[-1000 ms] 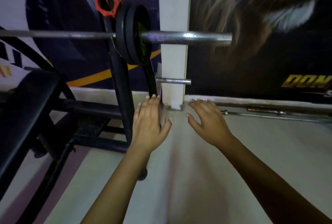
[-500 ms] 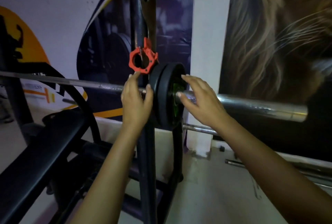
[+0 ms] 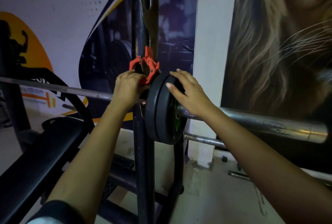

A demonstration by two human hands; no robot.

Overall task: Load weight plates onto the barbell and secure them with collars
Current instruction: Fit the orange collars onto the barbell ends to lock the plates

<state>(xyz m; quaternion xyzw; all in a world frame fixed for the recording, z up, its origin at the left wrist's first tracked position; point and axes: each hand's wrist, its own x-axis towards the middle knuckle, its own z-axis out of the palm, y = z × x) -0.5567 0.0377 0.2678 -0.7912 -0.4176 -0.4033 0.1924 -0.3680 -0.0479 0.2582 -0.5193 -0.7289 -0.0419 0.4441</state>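
Two hands: left hand (image 3: 128,87) at red collar (image 3: 144,68), right hand (image 3: 188,91) on weight plates (image 3: 159,115)

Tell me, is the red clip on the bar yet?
Not yet. The red clip hangs on the rack post, above the bar.

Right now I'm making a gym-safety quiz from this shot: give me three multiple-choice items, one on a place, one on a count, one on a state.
1. Where is the red collar?
A. On the rack upright
B. On the floor
C. At the sleeve's end

2. How many black plates sit on the barbell sleeve?
A. None
B. Two
C. Five

3. What is the right hand doing?
A. Resting open on the plates
B. Gripping a dumbbell
C. Hanging by the hip

Answers: 1 A, it hangs on the rack upright, by the left hand. 2 B, two rims show side by side. 3 A, its fingers are spread over the outer plate.
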